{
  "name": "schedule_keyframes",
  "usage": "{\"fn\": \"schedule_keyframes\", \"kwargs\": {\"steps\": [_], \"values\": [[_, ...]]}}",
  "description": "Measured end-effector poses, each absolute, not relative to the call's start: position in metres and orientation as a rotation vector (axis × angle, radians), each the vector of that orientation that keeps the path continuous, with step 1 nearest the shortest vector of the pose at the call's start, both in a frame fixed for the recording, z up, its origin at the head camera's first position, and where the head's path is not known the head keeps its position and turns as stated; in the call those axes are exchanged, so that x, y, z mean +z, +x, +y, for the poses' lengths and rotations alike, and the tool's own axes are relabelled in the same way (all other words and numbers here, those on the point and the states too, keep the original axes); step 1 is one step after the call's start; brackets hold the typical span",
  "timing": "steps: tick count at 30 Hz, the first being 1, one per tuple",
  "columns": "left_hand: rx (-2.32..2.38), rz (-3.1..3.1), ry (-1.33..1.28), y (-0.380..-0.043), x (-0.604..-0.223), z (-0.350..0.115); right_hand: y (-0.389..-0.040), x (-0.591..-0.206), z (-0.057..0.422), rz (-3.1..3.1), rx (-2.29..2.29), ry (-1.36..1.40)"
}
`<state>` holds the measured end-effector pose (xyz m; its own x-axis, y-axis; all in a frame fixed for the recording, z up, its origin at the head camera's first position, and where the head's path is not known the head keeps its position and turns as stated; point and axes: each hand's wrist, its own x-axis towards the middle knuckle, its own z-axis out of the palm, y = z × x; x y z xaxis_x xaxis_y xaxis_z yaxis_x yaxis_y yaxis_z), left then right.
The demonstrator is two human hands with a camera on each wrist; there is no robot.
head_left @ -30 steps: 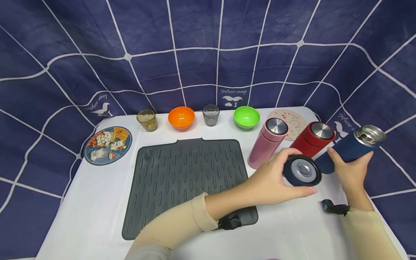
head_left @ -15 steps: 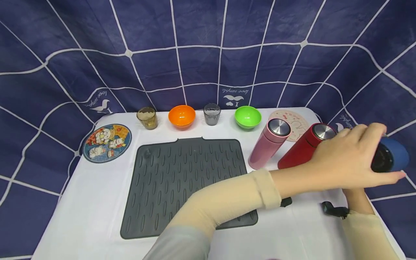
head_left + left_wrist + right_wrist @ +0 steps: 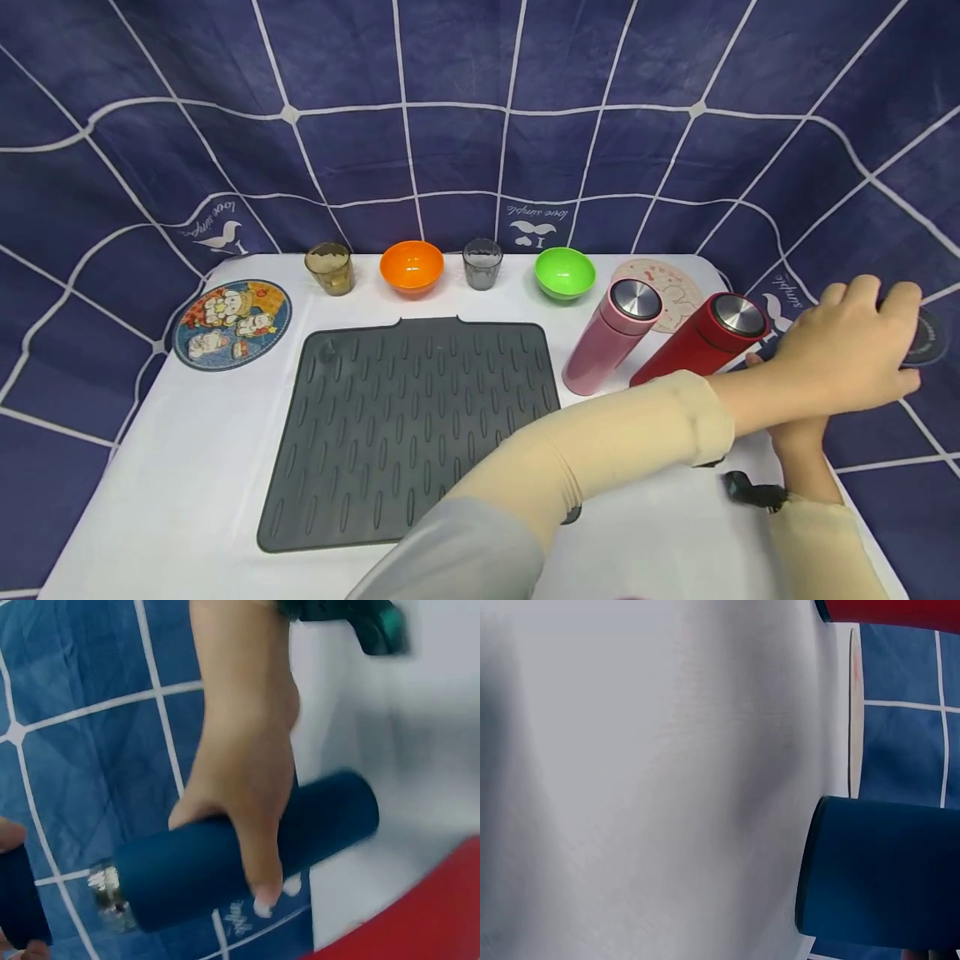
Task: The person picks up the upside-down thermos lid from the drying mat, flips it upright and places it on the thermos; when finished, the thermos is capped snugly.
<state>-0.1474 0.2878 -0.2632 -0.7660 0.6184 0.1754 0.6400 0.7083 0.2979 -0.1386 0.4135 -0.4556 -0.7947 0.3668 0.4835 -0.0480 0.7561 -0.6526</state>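
At the right of the head view my left hand (image 3: 847, 354) pinches a dark blue bottle lid (image 3: 928, 337) by its edge. My right hand (image 3: 798, 433) is mostly behind it, gripping a dark blue thermos bottle (image 3: 176, 877). In the left wrist view the bottle lies tilted over on its side. Its bare steel neck (image 3: 111, 896) points at the lid (image 3: 22, 900), with a gap between them. The right wrist view shows the lower end of the blue bottle (image 3: 885, 874). A red thermos (image 3: 701, 337) stands just left of the hands, its silver-topped lid on.
A pink thermos (image 3: 611, 337) stands left of the red one. Behind are a round pink mat (image 3: 675, 292), a green bowl (image 3: 565, 273), a grey glass (image 3: 482, 265), an orange bowl (image 3: 412, 268) and an amber glass (image 3: 331, 269). A grey drying mat (image 3: 405, 433) and patterned round mat (image 3: 232, 325) lie left.
My left hand has carried the lid from in front of the red thermos to the far right, over the right hand. The lid has turned so its inside no longer faces the head camera.
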Motion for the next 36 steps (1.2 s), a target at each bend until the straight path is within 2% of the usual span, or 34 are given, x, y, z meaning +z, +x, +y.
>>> {"fn": "schedule_keyframes", "kwargs": {"steps": [12,29,36], "values": [[-0.509,-2.761,-0.856,-0.157,-0.305,0.314,-0.134,-0.447,0.406,-2.178,1.078,-0.281],[-0.877,-2.857,-0.852,-0.178,-0.329,0.323,-0.14,-0.429,0.388,-2.104,1.227,-0.18],[-1.0,-2.804,-0.825,-0.181,-0.334,0.325,-0.147,-0.444,0.4,-2.084,1.266,-0.252]]}}
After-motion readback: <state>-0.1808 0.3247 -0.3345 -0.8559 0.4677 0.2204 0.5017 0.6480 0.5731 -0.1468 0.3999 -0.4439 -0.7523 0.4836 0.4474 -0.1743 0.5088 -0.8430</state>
